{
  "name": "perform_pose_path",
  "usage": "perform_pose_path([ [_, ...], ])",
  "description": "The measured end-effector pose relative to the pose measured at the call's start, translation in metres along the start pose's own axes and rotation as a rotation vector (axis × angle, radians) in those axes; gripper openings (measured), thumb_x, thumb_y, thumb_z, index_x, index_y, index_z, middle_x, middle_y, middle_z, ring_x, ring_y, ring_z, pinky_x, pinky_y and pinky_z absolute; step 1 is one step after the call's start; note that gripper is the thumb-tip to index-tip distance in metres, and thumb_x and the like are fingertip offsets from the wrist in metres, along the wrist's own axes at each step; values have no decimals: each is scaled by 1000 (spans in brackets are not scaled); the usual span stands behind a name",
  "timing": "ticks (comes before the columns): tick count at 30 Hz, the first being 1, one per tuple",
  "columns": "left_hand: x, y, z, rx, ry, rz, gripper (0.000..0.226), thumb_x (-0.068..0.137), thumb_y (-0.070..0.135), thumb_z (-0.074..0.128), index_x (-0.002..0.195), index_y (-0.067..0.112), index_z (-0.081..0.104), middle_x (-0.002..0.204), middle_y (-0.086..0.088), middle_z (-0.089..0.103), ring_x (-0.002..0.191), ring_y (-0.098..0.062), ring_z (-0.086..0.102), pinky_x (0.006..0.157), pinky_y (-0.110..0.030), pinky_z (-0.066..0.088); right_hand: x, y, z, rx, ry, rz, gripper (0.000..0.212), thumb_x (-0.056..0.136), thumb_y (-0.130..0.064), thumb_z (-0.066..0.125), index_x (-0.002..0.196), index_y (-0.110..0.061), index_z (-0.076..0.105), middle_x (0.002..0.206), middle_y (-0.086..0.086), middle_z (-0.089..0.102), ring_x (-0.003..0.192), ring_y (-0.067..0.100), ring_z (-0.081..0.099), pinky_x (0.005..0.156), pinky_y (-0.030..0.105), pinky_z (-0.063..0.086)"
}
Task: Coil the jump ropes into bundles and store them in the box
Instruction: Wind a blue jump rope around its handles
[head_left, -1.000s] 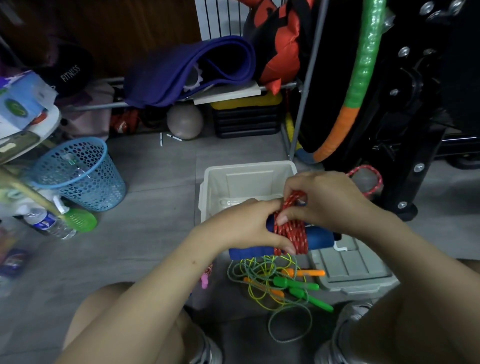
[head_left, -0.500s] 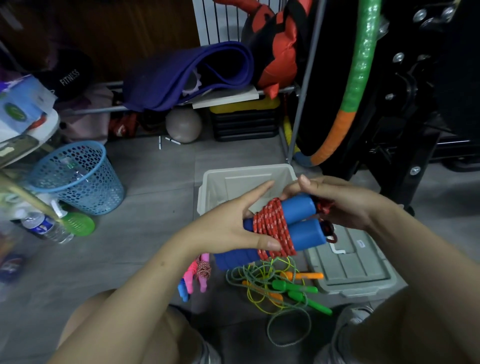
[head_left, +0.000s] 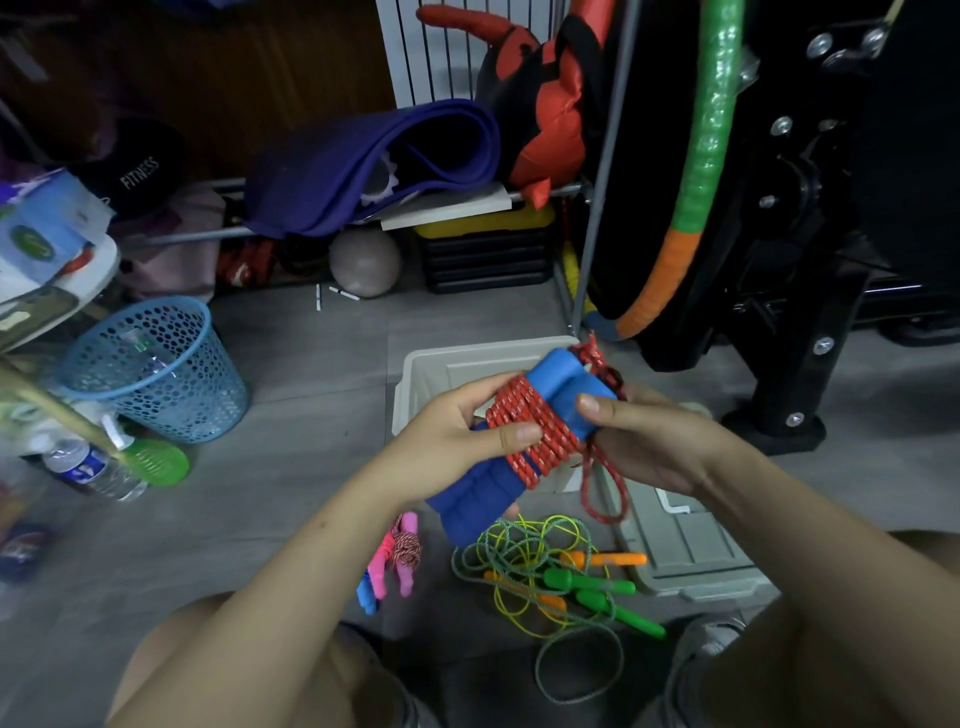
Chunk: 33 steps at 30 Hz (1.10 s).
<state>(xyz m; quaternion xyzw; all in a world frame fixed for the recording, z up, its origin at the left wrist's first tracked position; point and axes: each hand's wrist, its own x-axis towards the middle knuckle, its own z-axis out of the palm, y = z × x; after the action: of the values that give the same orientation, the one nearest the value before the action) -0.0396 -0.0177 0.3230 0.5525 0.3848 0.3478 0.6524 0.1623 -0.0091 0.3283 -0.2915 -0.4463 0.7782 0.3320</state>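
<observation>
A jump rope with two blue foam handles (head_left: 558, 382) has its red speckled cord (head_left: 535, 431) wound around them. My left hand (head_left: 457, 441) grips the bundle from the left, thumb pressed on the coils. My right hand (head_left: 649, 441) holds the upper ends of the handles, and a loose red loop hangs below it. The bundle hovers over the open beige box (head_left: 415, 379). On the floor lie a tangled green-yellow rope with green and orange handles (head_left: 587, 582) and a small coiled rope with pink and blue handles (head_left: 395, 561).
The box's lid (head_left: 696, 556) lies on the floor to its right. A blue mesh bin (head_left: 156, 374) and a water bottle (head_left: 88, 467) stand at the left. A rack with a purple mat (head_left: 374, 161) is behind, black gym equipment (head_left: 800, 260) at the right.
The bundle has tilted so its handle ends point up and away. My left hand's fingers closed round it, my right hand shifted to the handle tops, and a loose red loop now hangs down.
</observation>
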Motion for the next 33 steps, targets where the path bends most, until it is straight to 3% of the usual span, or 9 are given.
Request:
perform_pose_path([
  [2,1,6,0,-88,82,-67,40,76,20,66,113,9,58,83,-10,70,65,-24,67,53,-37,56,2,9,2,-51,110,23,58,59,-31,87,104,-4,64,105,18,55,86,19,54,73,21,47],
  [5,5,7,-2,-69,193,-104,37,72,26,67,99,4,58,71,-10,70,57,-25,66,48,-37,56,3,20,16,-183,201,15,25,80,-15,66,100,-1,61,88,14,51,59,5,42,49,13,34],
  [8,8,6,2,-72,296,-113,29,78,24,69,97,4,60,71,-12,69,54,-27,65,50,-40,57,1,23,22,-475,304,-9,7,91,-11,58,90,-8,64,51,-11,49,46,2,36,46,13,32],
  [10,10,6,-1,-71,387,-90,22,84,21,67,96,4,60,71,-13,68,50,-26,63,49,-39,57,-1,26,23,-784,405,-95,20,91,-17,59,72,-19,64,43,-14,49,42,3,41,50,15,35],
  [17,16,-1,2,-88,435,-53,28,87,23,66,106,4,58,81,-19,67,53,-30,63,52,-38,54,-2,37,28,-1248,583,-666,31,86,-35,56,75,-9,68,59,-2,59,57,11,53,55,16,40],
  [22,18,-4,12,-70,331,-70,30,89,24,62,113,10,51,88,-18,65,56,-29,66,51,-39,54,-2,23,25,-1257,650,-753,26,82,-32,64,73,-8,64,61,-1,60,62,11,52,58,13,39],
  [25,19,-11,14,95,257,-61,41,87,33,66,121,27,45,99,-9,65,74,-34,69,65,-54,57,-2,15,20,-1243,630,-711,19,78,-24,70,75,-7,64,66,-4,55,59,12,53,58,13,41],
  [29,18,-12,12,153,124,-59,46,85,33,65,121,42,37,104,-6,65,86,-42,68,74,-60,55,-5,7,16,-1111,579,-571,16,82,-24,70,80,-9,65,70,5,62,56,15,64,59,37,54],
  [33,14,-8,14,365,106,13,60,81,21,73,120,42,32,94,3,66,77,-12,68,74,-34,58,0,10,20,-1233,573,-612,21,74,-27,68,76,-6,66,69,-15,46,63,-3,53,63,9,43],
])
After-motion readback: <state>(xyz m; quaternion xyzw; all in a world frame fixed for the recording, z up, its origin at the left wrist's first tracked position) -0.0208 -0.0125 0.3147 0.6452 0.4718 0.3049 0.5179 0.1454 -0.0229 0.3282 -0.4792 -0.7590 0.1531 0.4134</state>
